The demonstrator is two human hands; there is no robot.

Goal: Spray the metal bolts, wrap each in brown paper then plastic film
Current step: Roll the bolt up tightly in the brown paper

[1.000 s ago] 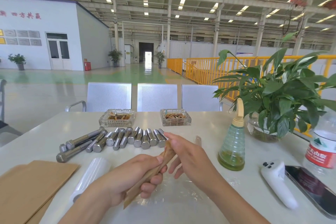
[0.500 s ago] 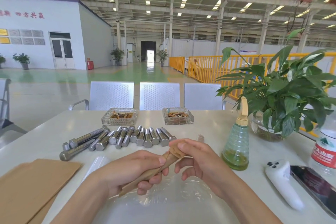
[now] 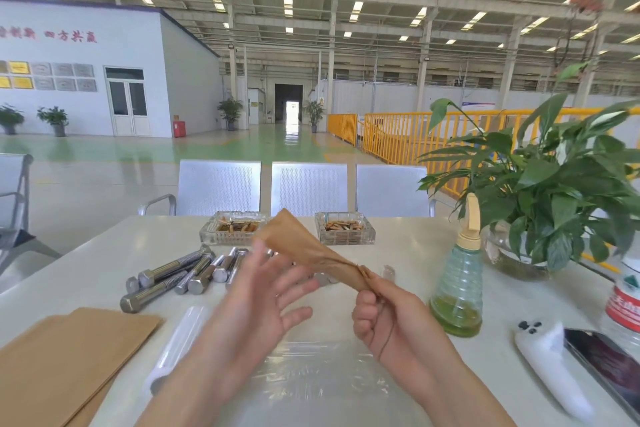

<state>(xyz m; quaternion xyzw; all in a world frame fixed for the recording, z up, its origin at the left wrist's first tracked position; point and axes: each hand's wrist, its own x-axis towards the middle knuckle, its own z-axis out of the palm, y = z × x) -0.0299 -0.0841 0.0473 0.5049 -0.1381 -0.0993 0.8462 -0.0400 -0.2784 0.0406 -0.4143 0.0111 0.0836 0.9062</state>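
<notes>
My right hand [image 3: 384,312] grips the twisted end of a brown paper wrap [image 3: 304,250], which fans out up and to the left above the table. The bolt inside cannot be seen. My left hand [image 3: 256,302] is spread open with fingers apart, just left of the paper and blurred by motion. Several bare metal bolts [image 3: 180,274] lie in a row behind my left hand. A sheet of clear plastic film [image 3: 311,378] is laid flat under my wrists, beside its roll [image 3: 180,343]. A stack of brown paper sheets [image 3: 65,357] lies at the near left. The green spray bottle [image 3: 457,291] stands to the right.
Two glass ashtrays [image 3: 233,230] [image 3: 344,229] sit at the table's far side before a row of metal chairs [image 3: 308,189]. A potted plant [image 3: 540,198], water bottle [image 3: 627,302], white controller [image 3: 550,364] and phone [image 3: 609,364] crowd the right side.
My left hand let go of the wrapped bolt and opened. The right hand kept hold, and the paper now fans out upward instead of lying as a tight roll.
</notes>
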